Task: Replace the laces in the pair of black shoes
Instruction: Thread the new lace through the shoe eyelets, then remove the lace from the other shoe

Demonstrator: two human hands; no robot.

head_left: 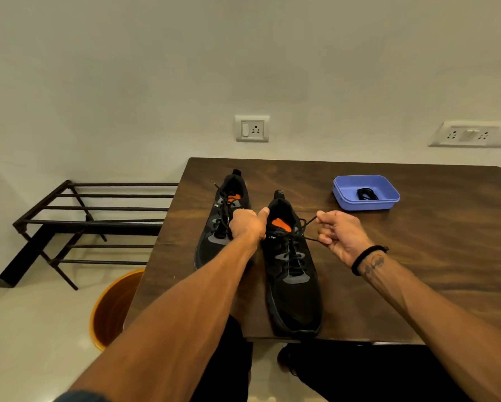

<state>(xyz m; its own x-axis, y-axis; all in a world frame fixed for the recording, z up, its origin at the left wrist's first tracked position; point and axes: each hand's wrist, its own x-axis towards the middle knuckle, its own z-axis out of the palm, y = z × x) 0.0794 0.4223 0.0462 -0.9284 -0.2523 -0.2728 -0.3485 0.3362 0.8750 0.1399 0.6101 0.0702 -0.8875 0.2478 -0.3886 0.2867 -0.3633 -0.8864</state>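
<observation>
Two black shoes with orange insoles stand on the dark wooden table [417, 256], toes toward me. The right shoe [294, 285] is nearer; the left shoe [214, 245] sits further back, its lace [221, 198] loose over the tongue. My left hand [248, 224] grips the right shoe's collar, thumb at the opening. My right hand [340, 235] pinches a black lace end [308, 223] of that shoe, pulled out to the right. A blue tray [388, 203] at the back right holds a coiled black lace [366, 194].
A black metal shoe rack [84, 221] stands left of the table against the wall. An orange bucket [113, 309] sits on the floor by the table's left front corner. Wall sockets [252, 129] are above the table's far edge.
</observation>
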